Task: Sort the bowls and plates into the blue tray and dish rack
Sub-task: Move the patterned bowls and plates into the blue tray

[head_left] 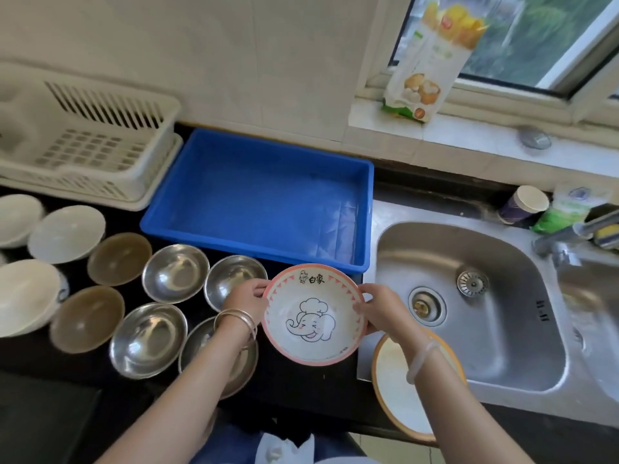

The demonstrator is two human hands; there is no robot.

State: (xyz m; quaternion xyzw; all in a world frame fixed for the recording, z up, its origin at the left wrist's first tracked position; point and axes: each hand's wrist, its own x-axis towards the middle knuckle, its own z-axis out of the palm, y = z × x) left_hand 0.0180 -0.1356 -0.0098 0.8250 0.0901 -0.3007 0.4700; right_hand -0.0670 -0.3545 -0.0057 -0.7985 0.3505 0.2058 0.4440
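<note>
A: Black counter (301, 386) is running along a tiled wall, steel sink (502, 329) sitting at its right. How is the bowl (313, 316) looking?
B: Showing a pink rim, red triangles, a chef-hatted elephant inside. It is hanging tilted above the counter, just before the near edge of the tray (261, 195).
A: Hands?
B: Both gripping it: left hand (246, 298) on the left rim, fingers (259, 291) curled narrow; right hand (378, 309) on the right rim, fingers curling over it.
</note>
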